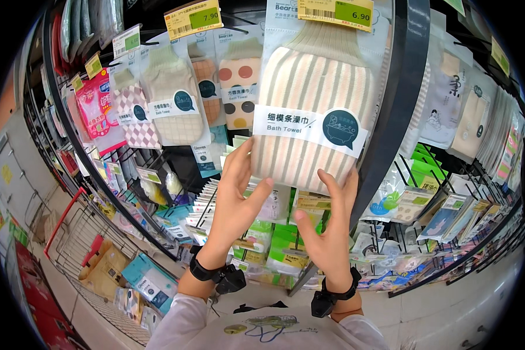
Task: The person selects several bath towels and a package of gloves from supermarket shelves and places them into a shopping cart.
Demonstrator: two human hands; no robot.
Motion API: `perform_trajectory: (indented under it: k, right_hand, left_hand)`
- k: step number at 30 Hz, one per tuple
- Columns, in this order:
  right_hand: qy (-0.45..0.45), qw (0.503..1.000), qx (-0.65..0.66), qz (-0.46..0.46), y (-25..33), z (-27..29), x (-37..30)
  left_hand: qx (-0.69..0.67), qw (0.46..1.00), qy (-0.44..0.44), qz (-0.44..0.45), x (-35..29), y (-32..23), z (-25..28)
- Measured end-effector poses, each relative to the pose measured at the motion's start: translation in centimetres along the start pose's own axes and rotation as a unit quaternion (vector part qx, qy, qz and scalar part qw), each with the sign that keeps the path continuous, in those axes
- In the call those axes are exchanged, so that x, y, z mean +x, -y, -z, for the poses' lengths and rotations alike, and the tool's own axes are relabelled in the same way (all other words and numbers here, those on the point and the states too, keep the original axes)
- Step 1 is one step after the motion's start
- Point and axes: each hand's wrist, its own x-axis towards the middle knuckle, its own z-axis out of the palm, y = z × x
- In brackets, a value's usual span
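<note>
One dark-posted rack [399, 87] of hanging packs stands before me, a red-handled shopping cart [64, 222] at lower left. Straight ahead hangs a striped cloth pack [309, 87]. My left hand [234, 203] and right hand [329, 227] flank its lower edge, fingers spread from thumbs; whether each fingertip touches, I can't tell. Above sits a yellow price tag [336, 14].

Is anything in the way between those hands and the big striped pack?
Nothing visible stands between them and the striped pack: the left hand's grip is at its lower left edge, the right hand's grip at its lower right. A yellow price tag overlaps only the top, above both.
</note>
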Motion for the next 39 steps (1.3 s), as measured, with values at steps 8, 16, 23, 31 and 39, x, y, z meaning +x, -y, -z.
perform_trajectory:
  k: [8,16,23,31,39]
  right_hand:
    - [-0.041,0.999,-0.003,0.016,-0.1,0.2,-0.8]
    - [-0.083,0.994,0.065,0.023,0.3,-0.8,-0.6]
    - [-0.134,0.989,0.048,0.051,1.5,-0.8,-0.8]
    - [-0.121,0.991,0.016,0.053,2.1,-1.4,-2.0]
    - [-0.012,0.993,0.12,-0.021,1.9,-6.1,-5.7]
  left_hand:
    - [-0.003,1.0,0.016,-0.014,-1.5,-1.3,0.1]
    - [0.036,0.998,0.022,-0.046,-2.3,-2.1,1.2]
    - [0.027,0.996,0.041,-0.069,-2.9,-2.7,1.3]
    - [0.024,0.995,0.094,0.003,-3.9,-3.6,3.2]
    - [-0.032,0.987,0.08,0.137,-8.4,-2.1,10.6]
